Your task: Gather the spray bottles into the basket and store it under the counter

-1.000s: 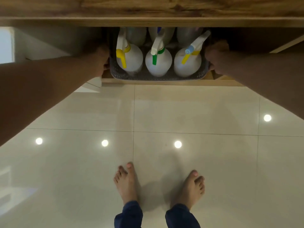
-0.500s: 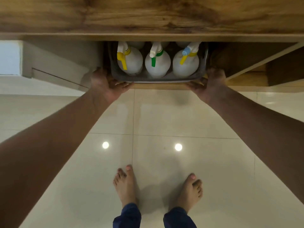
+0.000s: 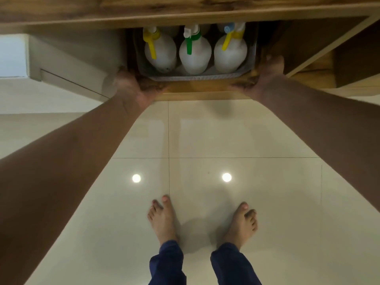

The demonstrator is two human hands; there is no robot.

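Glossy cream floor tiles, 2 light reflections

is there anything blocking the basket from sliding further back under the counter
Nothing visible blocks it. The basket with its spray bottles already sits on the wooden shelf under the counter; the space behind it is too dark to judge.

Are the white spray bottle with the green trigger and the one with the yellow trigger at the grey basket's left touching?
Apart. The head view shows a dark gap between the green-trigger bottle and the yellow-trigger bottle inside the grey basket.

Single head-worn view, looking steeply down past outstretched arms, floor below, counter ahead
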